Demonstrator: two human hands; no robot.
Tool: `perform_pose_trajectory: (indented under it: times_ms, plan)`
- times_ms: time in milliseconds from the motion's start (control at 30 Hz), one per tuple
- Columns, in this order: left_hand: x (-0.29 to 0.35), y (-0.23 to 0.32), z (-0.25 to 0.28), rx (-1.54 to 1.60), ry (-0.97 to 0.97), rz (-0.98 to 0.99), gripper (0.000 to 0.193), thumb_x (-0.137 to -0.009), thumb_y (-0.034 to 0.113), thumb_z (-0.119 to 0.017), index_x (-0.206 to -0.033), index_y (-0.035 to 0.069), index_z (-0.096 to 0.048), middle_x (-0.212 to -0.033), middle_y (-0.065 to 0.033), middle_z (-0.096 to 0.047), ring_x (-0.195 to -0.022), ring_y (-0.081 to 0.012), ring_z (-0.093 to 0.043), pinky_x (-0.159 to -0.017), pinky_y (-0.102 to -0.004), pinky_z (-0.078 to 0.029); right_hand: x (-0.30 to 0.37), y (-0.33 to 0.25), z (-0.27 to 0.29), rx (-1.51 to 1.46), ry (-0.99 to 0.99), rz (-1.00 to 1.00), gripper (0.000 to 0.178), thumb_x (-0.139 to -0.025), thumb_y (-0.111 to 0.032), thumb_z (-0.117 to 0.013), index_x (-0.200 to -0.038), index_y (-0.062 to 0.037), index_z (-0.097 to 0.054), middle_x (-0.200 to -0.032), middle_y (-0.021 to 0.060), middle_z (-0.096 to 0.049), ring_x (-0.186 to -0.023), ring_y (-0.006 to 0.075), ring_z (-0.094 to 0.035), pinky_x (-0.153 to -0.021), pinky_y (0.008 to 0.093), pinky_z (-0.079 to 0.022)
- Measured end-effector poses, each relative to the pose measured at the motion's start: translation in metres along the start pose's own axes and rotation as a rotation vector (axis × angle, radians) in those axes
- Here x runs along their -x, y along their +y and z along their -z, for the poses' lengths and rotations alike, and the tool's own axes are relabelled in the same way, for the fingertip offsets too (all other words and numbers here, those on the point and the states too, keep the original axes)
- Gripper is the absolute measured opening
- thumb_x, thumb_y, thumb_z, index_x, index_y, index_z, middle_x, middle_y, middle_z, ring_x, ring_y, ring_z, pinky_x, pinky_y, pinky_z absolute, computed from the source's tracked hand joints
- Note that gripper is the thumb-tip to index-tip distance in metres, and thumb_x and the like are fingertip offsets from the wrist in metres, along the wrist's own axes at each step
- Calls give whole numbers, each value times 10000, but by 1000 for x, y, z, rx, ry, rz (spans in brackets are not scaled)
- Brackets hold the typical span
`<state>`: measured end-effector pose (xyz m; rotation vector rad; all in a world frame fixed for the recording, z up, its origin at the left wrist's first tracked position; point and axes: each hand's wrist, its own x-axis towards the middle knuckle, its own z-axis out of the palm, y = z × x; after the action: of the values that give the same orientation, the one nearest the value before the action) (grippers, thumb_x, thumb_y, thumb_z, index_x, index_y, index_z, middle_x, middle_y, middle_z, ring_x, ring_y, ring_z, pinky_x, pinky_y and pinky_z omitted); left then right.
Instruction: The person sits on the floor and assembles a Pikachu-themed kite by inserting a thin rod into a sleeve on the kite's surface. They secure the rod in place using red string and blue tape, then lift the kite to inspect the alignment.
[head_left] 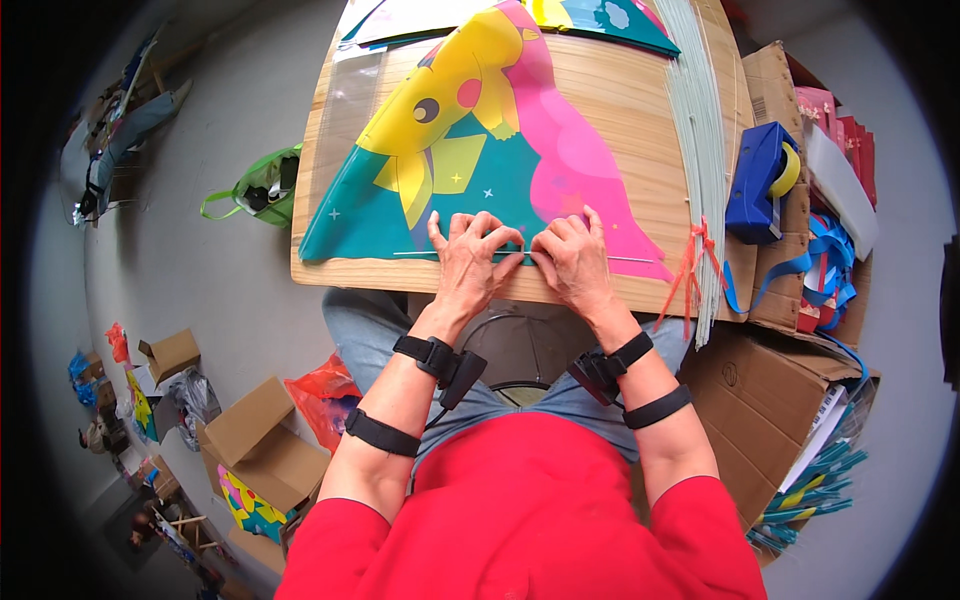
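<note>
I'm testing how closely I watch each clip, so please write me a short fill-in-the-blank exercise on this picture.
1. The left hand and right hand have their fingertips at a thin rod coloured ____.
2. The printed sheet lies on a table made of ____.
3. In the picture, the blue tape dispenser is to the ____ of the sheet.
4. The person's shirt is ____.

Missing words: white; wood; right; red.
</note>
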<state>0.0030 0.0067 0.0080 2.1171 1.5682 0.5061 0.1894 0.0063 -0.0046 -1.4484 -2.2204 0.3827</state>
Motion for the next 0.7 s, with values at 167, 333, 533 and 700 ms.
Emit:
perform_pose_trajectory:
  times_ms: [167,333,533,700]
  plan:
    - [0,1,2,2,-9,4,193,-804,245,-803,-981,252,-727,-1010,37,-580,-1098,-210,-525,-1141,-650,-146,0,0,-1,-8,-8,4,99,-802,-158,-745,-820,-122,-654,-847,32,-595,-940,238,-600,-1111,571,-337]
    - [-1,1,2,4,-11,0,195,-804,243,-804,-983,249,-726,-1009,39,-582,-1098,-212,-527,-1140,-655,-147,-1,1,-1,-14,-9,1,101,-796,-155,-747,-804,-126,-650,-843,35,-593,-939,240,-600,-1114,579,-331]
    - [-1,0,2,9,-15,-1,194,-801,235,-805,-976,246,-722,-1004,41,-583,-1098,-214,-528,-1138,-662,-152,-1,3,-1,-18,-22,9,112,-782,-156,-753,-798,-120,-649,-839,36,-589,-937,243,-600,-1123,593,-320]
    - [-1,0,2,5,-18,0,191,-802,234,-804,-974,245,-719,-1000,42,-583,-1096,-215,-528,-1138,-665,-151,-2,2,0,-22,-30,12,117,-774,-157,-759,-797,-120,-650,-842,37,-590,-939,245,-601,-1131,604,-315]
